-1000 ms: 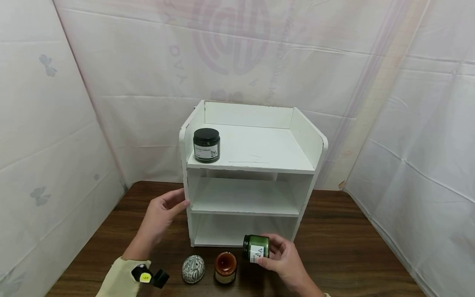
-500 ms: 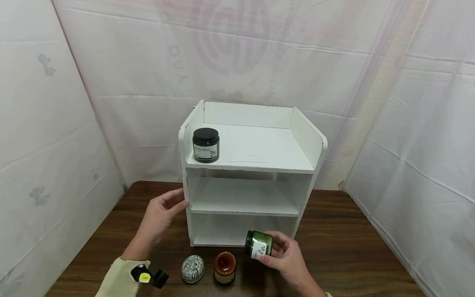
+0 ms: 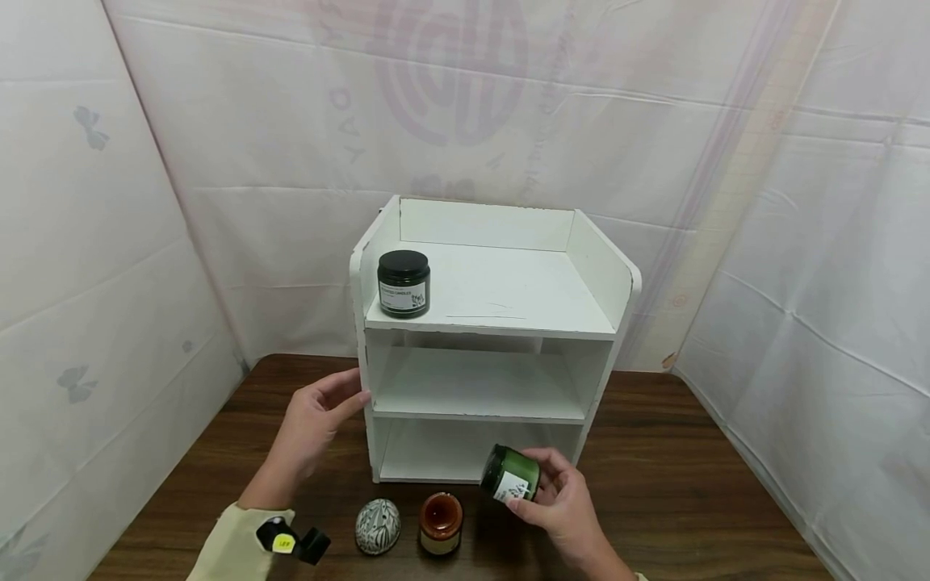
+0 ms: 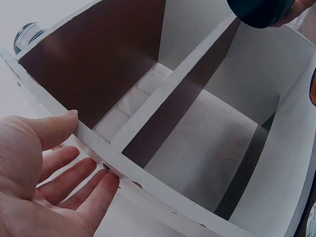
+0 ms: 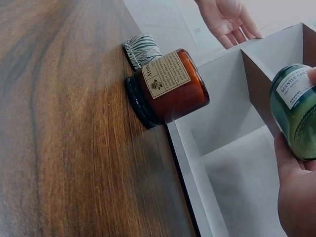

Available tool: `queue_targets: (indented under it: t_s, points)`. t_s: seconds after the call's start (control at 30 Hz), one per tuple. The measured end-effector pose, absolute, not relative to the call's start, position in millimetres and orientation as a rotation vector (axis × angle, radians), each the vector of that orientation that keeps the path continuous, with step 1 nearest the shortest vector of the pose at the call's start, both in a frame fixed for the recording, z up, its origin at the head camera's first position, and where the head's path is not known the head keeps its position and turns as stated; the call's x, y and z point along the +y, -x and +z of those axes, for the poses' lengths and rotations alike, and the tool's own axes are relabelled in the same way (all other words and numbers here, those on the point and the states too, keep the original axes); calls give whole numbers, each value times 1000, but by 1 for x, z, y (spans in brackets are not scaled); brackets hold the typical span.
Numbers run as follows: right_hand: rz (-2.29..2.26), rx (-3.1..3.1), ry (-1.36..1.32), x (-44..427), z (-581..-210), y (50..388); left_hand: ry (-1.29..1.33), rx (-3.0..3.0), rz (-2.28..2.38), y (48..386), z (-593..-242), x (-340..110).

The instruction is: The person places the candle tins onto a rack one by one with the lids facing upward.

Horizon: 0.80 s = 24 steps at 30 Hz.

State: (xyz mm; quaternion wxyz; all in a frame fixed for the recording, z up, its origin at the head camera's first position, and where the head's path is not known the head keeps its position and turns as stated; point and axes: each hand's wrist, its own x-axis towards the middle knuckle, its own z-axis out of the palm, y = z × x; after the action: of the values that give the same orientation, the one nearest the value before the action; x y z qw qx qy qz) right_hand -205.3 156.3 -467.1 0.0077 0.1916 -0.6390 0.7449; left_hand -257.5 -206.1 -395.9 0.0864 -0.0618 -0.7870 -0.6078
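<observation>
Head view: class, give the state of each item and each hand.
Shelf unit: upright, front open.
Dark jar: upright, lidded, on the unit's top.
Green jar: tilted, held clear of the table.
Amber jar: upside down, on the table.
Patterned object: resting on the table.
Left hand: touching the shelf unit.
Right hand: gripping the green jar.

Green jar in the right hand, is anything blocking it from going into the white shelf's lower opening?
Nothing visible does. The right hand holds the green jar before the open front of the white shelf; the amber jar stands to its left, and the left hand touches the shelf's left side.
</observation>
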Motion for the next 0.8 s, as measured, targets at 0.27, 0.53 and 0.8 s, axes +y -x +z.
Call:
queue_targets:
  t_s: [0.27, 0.53, 0.8]
  points:
    - [2328, -1971, -618, 155, -468, 204, 194, -2339, -1819, 257, -396, -206]
    - [2340, -2033, -602, 155, -466, 204, 199, -2335, -1831, 256, -395, -206]
    - [2333, -2048, -534, 155, -464, 204, 209, -2320, -1837, 255, -393, -206]
